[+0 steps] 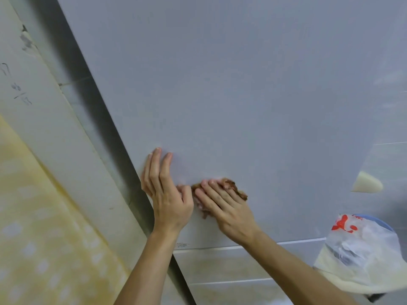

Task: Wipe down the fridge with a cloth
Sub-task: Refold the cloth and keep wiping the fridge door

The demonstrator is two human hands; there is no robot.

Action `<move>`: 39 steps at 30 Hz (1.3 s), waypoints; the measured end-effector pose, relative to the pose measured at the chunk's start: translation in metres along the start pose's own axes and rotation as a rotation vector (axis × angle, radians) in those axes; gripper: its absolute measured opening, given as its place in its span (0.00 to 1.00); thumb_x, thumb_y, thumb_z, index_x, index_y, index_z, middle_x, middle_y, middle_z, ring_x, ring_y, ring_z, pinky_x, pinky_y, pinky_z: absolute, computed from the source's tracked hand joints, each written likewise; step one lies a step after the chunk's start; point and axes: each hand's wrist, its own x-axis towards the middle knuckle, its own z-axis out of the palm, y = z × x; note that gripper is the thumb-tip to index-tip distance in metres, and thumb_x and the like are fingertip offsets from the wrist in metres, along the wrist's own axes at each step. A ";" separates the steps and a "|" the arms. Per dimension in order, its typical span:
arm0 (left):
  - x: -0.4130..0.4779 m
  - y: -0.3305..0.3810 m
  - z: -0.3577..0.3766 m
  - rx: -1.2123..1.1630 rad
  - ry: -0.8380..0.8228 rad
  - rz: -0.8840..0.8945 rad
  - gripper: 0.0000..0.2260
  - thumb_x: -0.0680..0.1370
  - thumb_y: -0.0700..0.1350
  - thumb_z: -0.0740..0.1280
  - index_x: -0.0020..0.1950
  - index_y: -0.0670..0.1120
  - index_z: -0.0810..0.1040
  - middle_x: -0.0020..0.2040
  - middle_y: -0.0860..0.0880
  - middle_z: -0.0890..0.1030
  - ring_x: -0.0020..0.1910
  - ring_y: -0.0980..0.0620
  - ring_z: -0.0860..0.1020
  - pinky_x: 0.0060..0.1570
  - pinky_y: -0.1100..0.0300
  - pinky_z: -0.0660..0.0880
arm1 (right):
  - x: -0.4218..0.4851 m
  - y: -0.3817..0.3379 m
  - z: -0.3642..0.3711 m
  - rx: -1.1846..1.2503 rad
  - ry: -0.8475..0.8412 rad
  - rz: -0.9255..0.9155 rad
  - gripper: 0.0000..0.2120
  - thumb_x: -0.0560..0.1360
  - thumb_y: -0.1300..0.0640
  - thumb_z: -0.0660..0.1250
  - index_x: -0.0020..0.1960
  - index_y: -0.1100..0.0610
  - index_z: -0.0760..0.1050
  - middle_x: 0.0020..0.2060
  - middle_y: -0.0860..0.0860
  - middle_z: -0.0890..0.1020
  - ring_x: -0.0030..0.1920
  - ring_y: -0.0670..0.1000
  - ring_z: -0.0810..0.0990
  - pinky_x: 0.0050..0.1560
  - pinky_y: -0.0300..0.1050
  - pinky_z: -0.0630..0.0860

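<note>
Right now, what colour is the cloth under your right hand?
The cloth is mottled brown with pinkish patches, shown best in the head view.

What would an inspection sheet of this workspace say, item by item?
Surface: grey fridge panel, plain, with a seam just below the hands.
Job's things: cloth, brown and pink, bunched against the panel.
Clutter: white plastic bag with red print at lower right; cream rounded piece beside the panel's right edge.
Hands: left hand rests flat on the panel near its left edge, fingers straight; right hand presses the cloth to the panel with straight fingers.
Cables: nothing seen.
Surroundings: pale wall with dark scribbles at left; yellow patterned surface below it.
</note>
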 end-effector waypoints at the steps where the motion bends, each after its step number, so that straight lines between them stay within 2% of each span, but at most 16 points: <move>1: 0.000 -0.001 -0.001 0.002 -0.004 0.003 0.35 0.67 0.31 0.66 0.76 0.35 0.68 0.79 0.38 0.64 0.80 0.37 0.62 0.79 0.41 0.57 | -0.001 0.003 -0.003 0.007 -0.001 -0.009 0.34 0.80 0.68 0.58 0.84 0.56 0.57 0.84 0.52 0.54 0.84 0.52 0.56 0.83 0.50 0.52; 4: 0.001 -0.006 -0.004 0.004 -0.004 0.000 0.34 0.67 0.31 0.67 0.75 0.35 0.69 0.78 0.37 0.65 0.79 0.36 0.64 0.78 0.38 0.59 | 0.017 0.015 -0.020 0.105 0.137 0.065 0.34 0.75 0.73 0.63 0.79 0.59 0.61 0.80 0.58 0.63 0.83 0.53 0.59 0.82 0.50 0.56; 7: 0.003 -0.008 -0.006 0.003 0.006 0.003 0.33 0.68 0.31 0.67 0.75 0.34 0.69 0.78 0.37 0.65 0.79 0.35 0.65 0.76 0.36 0.61 | 0.052 0.032 -0.046 0.119 0.355 0.132 0.17 0.81 0.67 0.66 0.69 0.62 0.71 0.77 0.58 0.68 0.79 0.61 0.67 0.80 0.56 0.63; 9: 0.005 -0.011 -0.007 0.002 0.011 0.002 0.33 0.68 0.31 0.68 0.74 0.34 0.69 0.77 0.36 0.66 0.78 0.35 0.66 0.75 0.35 0.62 | 0.082 0.040 -0.064 0.078 0.487 0.195 0.13 0.82 0.67 0.67 0.65 0.62 0.79 0.72 0.60 0.70 0.71 0.65 0.74 0.75 0.58 0.69; 11: 0.006 -0.015 -0.009 -0.002 0.013 -0.002 0.33 0.68 0.32 0.68 0.75 0.34 0.69 0.77 0.36 0.67 0.78 0.35 0.66 0.76 0.36 0.62 | 0.108 0.039 -0.074 0.060 0.599 0.297 0.12 0.81 0.69 0.70 0.62 0.62 0.84 0.66 0.56 0.72 0.66 0.61 0.75 0.66 0.58 0.77; 13: 0.007 -0.018 -0.013 -0.009 0.011 -0.005 0.34 0.68 0.32 0.67 0.75 0.33 0.68 0.78 0.35 0.66 0.79 0.34 0.64 0.77 0.37 0.61 | 0.126 0.030 -0.071 0.056 0.671 0.367 0.10 0.80 0.68 0.71 0.60 0.62 0.85 0.60 0.55 0.78 0.61 0.57 0.75 0.58 0.57 0.79; 14: 0.008 -0.020 -0.014 -0.014 0.006 -0.004 0.35 0.67 0.31 0.67 0.76 0.33 0.67 0.78 0.36 0.65 0.79 0.34 0.64 0.77 0.37 0.61 | 0.132 0.024 -0.067 0.053 0.697 0.378 0.10 0.80 0.68 0.72 0.59 0.62 0.85 0.57 0.56 0.80 0.59 0.57 0.76 0.57 0.57 0.79; 17: 0.006 -0.026 -0.017 -0.043 -0.008 -0.024 0.36 0.67 0.29 0.63 0.77 0.33 0.65 0.79 0.37 0.63 0.81 0.36 0.61 0.79 0.39 0.59 | 0.129 0.002 -0.042 0.046 0.677 0.325 0.08 0.78 0.64 0.76 0.57 0.61 0.86 0.53 0.54 0.83 0.54 0.56 0.79 0.58 0.52 0.78; 19: 0.005 -0.032 -0.019 -0.056 -0.010 -0.038 0.36 0.67 0.28 0.62 0.78 0.33 0.64 0.80 0.37 0.63 0.82 0.37 0.60 0.80 0.40 0.58 | 0.098 -0.016 -0.016 0.035 0.525 0.190 0.08 0.81 0.61 0.73 0.59 0.58 0.86 0.56 0.54 0.84 0.52 0.57 0.82 0.55 0.52 0.79; 21: 0.003 -0.035 -0.021 -0.066 -0.012 -0.046 0.36 0.68 0.28 0.61 0.78 0.33 0.64 0.80 0.36 0.63 0.82 0.38 0.60 0.80 0.42 0.57 | 0.054 -0.034 0.006 0.071 0.309 0.068 0.11 0.84 0.62 0.66 0.61 0.57 0.85 0.58 0.54 0.83 0.51 0.58 0.80 0.51 0.53 0.79; 24: 0.002 -0.036 -0.025 -0.074 -0.028 -0.049 0.37 0.67 0.29 0.60 0.78 0.33 0.63 0.80 0.36 0.63 0.82 0.39 0.58 0.81 0.45 0.55 | 0.013 -0.041 0.013 0.138 0.090 0.032 0.12 0.84 0.64 0.63 0.60 0.59 0.85 0.53 0.54 0.82 0.52 0.55 0.77 0.47 0.52 0.77; 26: 0.002 -0.036 -0.026 -0.081 -0.038 -0.046 0.37 0.68 0.29 0.60 0.78 0.33 0.63 0.80 0.36 0.63 0.82 0.38 0.58 0.81 0.44 0.55 | 0.017 -0.034 0.001 0.156 0.047 0.025 0.11 0.83 0.64 0.64 0.61 0.60 0.84 0.53 0.56 0.83 0.52 0.58 0.78 0.47 0.52 0.77; 29: 0.001 -0.038 -0.027 -0.095 -0.040 -0.057 0.36 0.68 0.29 0.59 0.79 0.33 0.62 0.80 0.36 0.62 0.82 0.38 0.58 0.81 0.44 0.54 | 0.063 -0.015 -0.034 0.132 0.218 0.110 0.12 0.79 0.67 0.67 0.60 0.63 0.84 0.52 0.61 0.84 0.51 0.62 0.80 0.53 0.54 0.77; 34: 0.006 -0.040 -0.028 -0.097 -0.050 -0.095 0.39 0.68 0.28 0.60 0.80 0.33 0.59 0.82 0.37 0.57 0.84 0.40 0.55 0.82 0.45 0.52 | 0.163 0.005 -0.079 0.089 0.605 0.362 0.11 0.80 0.69 0.69 0.59 0.62 0.85 0.50 0.60 0.84 0.50 0.58 0.77 0.53 0.48 0.76; 36: 0.007 -0.045 -0.029 -0.101 -0.064 -0.089 0.39 0.67 0.28 0.60 0.80 0.33 0.59 0.82 0.37 0.57 0.84 0.40 0.55 0.82 0.44 0.53 | 0.182 -0.004 -0.074 0.108 0.660 0.385 0.10 0.81 0.67 0.68 0.59 0.62 0.85 0.50 0.60 0.84 0.51 0.57 0.77 0.54 0.48 0.76; 39: 0.007 -0.052 -0.032 -0.100 -0.072 -0.076 0.39 0.68 0.28 0.61 0.81 0.33 0.59 0.82 0.38 0.59 0.84 0.40 0.56 0.81 0.41 0.56 | 0.173 -0.026 -0.047 0.120 0.593 0.296 0.08 0.81 0.66 0.70 0.58 0.62 0.85 0.51 0.59 0.85 0.51 0.61 0.82 0.55 0.52 0.79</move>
